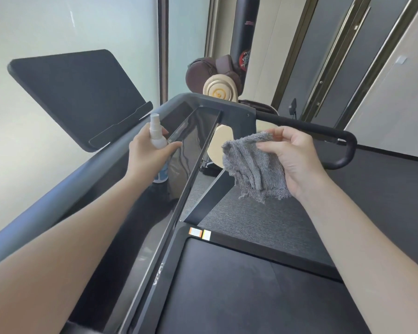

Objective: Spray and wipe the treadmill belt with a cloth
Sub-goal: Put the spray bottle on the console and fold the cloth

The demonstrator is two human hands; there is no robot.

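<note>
My left hand (147,150) grips a small white spray bottle (157,135) with a blue label, held upright above the treadmill's grey console rail (121,145). My right hand (297,157) pinches a fluffy grey cloth (251,167) that hangs down in the air to the right of the bottle. The black treadmill belt (239,292) lies below both hands at the bottom of the view, untouched by either hand.
A dark tablet holder (75,92) tilts up at the left. A black curved handrail (333,138) runs behind my right hand. A brown and cream massage chair (217,80) and a black punching bag (245,32) stand beyond the treadmill. Grey carpet (239,218) lies ahead of the belt.
</note>
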